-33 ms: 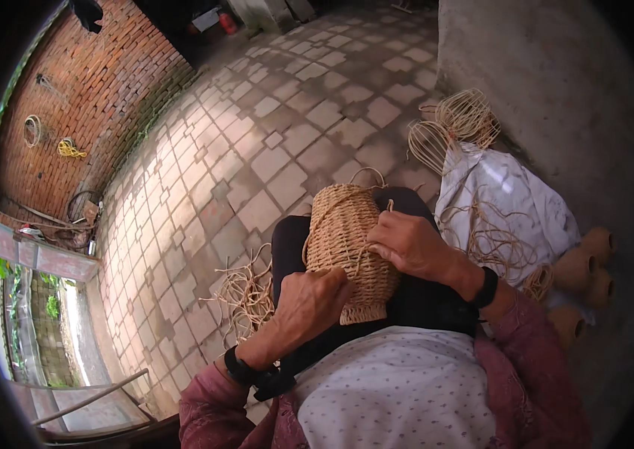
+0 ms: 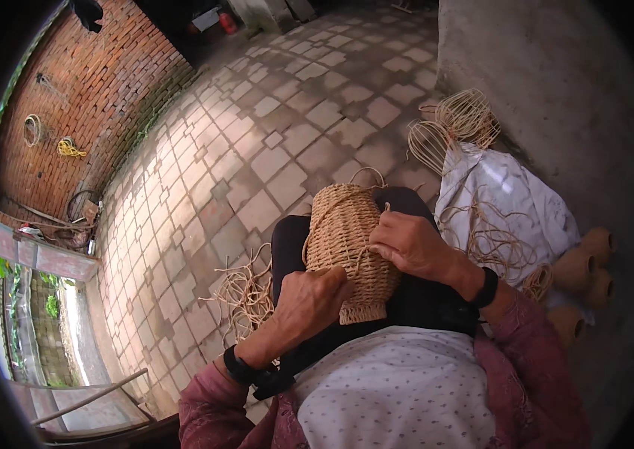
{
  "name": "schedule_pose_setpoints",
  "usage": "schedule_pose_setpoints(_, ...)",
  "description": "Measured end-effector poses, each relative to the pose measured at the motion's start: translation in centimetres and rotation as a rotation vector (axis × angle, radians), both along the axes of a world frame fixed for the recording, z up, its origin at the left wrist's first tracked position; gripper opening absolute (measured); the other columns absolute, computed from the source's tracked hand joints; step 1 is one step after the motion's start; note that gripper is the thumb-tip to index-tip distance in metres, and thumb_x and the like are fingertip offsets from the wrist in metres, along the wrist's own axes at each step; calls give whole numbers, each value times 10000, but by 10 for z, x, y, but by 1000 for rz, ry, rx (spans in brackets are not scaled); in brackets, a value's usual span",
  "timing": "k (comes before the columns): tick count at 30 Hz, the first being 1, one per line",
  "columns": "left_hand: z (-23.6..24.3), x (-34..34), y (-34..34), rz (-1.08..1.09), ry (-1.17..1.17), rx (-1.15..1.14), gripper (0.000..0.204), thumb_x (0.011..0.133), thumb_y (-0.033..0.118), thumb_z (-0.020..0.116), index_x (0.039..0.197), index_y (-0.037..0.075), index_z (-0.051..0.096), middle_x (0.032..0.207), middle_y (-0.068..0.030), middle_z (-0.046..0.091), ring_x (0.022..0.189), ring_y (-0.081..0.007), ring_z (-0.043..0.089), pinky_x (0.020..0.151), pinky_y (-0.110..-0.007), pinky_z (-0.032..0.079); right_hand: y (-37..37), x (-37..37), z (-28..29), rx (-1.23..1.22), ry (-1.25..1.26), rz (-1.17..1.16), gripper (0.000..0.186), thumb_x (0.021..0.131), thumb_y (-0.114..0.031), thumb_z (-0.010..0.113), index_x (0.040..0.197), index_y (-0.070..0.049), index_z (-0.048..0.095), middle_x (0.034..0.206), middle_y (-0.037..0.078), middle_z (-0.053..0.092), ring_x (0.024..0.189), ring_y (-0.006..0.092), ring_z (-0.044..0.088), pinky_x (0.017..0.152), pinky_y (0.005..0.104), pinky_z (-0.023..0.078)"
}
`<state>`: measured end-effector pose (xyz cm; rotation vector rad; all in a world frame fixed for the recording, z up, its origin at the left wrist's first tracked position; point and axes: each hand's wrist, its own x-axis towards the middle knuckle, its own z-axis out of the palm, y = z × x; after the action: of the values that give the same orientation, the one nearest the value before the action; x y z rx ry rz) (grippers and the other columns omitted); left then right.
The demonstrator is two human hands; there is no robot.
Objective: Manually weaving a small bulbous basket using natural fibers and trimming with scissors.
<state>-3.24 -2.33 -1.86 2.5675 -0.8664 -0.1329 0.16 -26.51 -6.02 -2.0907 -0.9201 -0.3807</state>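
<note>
A tan woven basket (image 2: 354, 217) lies across my lap, its narrow rimmed end toward me and a thin loop at its far end. Against its lower left side rests my left hand (image 2: 313, 295), closed in a fist; the fingertips and whatever is in them are hidden. My right hand (image 2: 412, 245) is at the basket's right side, thumb and fingers pinched together on a twisted cord strand (image 2: 362, 257) that lies over the weave.
Loose cords (image 2: 246, 295) are heaped by my left knee. On my right are a white sheet (image 2: 507, 191) with more strands, wire-like frames (image 2: 468, 120) and several brown rounded pots (image 2: 575, 269). A brick wall (image 2: 92, 90) rises beyond the paving on the left.
My right fingertips have shifted very slightly at the strand. Everything else looks the same.
</note>
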Motion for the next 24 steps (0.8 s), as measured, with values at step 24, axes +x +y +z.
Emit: schedule_pose_setpoints(24,-77,36,41,217,-346,-151,195,844,41,589,1015,53,681,899,-111,651,832,-318,604,749,-423,427,68,96,-11,-130,36,-301,209,923,-229,623,997,-40,672,949,154,650,911,311,648,793,405,498)
